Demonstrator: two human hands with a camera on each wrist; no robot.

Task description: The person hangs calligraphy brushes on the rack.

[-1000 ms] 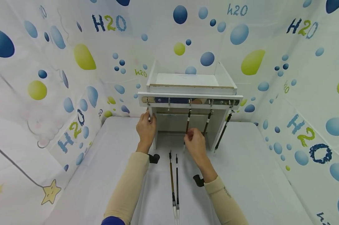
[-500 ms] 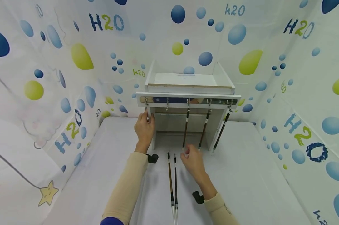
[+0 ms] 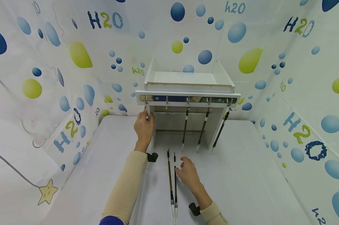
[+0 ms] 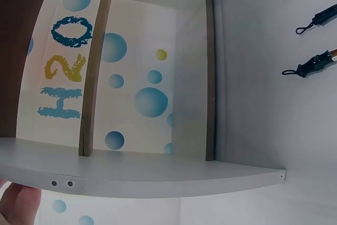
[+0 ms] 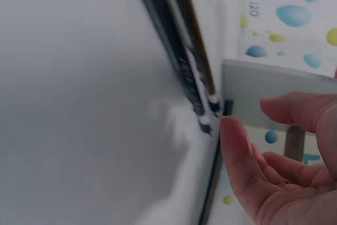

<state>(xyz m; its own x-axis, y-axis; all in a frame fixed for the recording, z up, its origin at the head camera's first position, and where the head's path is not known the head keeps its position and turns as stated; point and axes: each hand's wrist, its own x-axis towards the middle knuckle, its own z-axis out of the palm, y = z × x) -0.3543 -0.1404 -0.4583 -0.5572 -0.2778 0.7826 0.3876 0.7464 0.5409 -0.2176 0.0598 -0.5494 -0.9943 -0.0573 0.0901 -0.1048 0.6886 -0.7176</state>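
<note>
I see the left hand (image 3: 143, 128) pinching the side of the white shelf (image 3: 187, 93) just left of centre, presumably to steady it. Two brushes (image 3: 170, 181) lie lower centre, loops shelfward (handy for hooks (image 3: 167, 103), I'd judge). The right hand's (image 3: 189, 173) thumb and forefinger stand apart, holding nothing, just beside the dark brush (image 3: 175, 187).

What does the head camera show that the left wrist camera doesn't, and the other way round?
Only the head view shows the right hand and the row of hooks. Only the left wrist view shows two dark dots on the side edge of the white shelf. Both show that shelf, the left hand and two brushes lying on the table.
</note>
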